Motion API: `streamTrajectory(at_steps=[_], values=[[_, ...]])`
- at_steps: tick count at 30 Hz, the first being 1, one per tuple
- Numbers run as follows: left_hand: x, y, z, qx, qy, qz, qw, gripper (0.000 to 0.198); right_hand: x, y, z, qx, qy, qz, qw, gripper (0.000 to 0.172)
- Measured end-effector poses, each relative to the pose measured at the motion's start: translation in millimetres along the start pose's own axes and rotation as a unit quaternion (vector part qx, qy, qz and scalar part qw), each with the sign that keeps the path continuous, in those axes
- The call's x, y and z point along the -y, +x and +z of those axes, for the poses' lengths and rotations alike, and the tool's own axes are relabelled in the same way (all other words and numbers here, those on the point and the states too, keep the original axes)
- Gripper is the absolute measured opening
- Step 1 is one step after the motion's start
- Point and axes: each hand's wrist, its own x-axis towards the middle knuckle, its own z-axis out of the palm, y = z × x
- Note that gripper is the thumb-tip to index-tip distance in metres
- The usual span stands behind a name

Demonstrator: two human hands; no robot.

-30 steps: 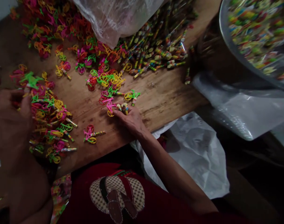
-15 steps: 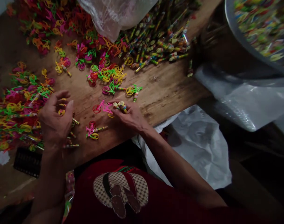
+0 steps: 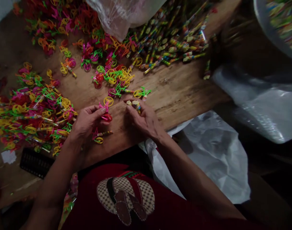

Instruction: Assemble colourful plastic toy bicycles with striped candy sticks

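Note:
My left hand (image 3: pixel 87 121) pinches a small pink plastic toy bicycle (image 3: pixel 105 110) with a red wheel between thumb and fingers. A yellow wheel (image 3: pixel 108 101) shows just beyond it. To its right, my right hand (image 3: pixel 147 121) is curled round a few thin candy tubes in printed wrappers (image 3: pixel 135 103), their pale ends sticking out. Between the hands, nearer the table's front edge, lies another pink bicycle (image 3: pixel 95 133) with a yellow wheel and a candy tube (image 3: pixel 105 133) attached. Beyond my right hand lies a green bicycle (image 3: pixel 144 92).
A heap of bicycles with tubes (image 3: pixel 28 118) covers the wooden table (image 3: pixel 179 92) at left. Loose bicycles (image 3: pixel 64 19) and candy tubes (image 3: pixel 169 41) are piled at the back, beside a clear plastic bag (image 3: pixel 122 16). A large metal basin (image 3: pixel 261 22) stands right; a white sack (image 3: pixel 208 150) hangs below.
My left hand has moved right from the heap and taken hold of the pink bicycle. My right hand has let that bicycle go and keeps the candy tubes. The view has shifted slightly.

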Motion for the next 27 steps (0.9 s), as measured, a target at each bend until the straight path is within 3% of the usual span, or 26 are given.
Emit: streamTrajectory(at_steps=[6,9,16,27], values=[[6,-1,7.5,0.0,-0.114,-0.034,0.993,0.011,7,-10,10,0.04,0.018,-0.048,0.998,0.032],[10,-2,7.7,0.007,-0.134,-0.041,0.99,0.012,10,-6,9,0.037,0.047,-0.08,0.995,0.016],[14,-7,7.4,0.03,-0.123,-0.045,0.991,0.017,10,-10,15,0.021,0.09,-0.082,0.992,0.019],[13,-10,12.7,0.046,-0.074,-0.063,0.994,0.013,17,-20,17,-0.034,0.013,-0.111,0.993,0.02]])
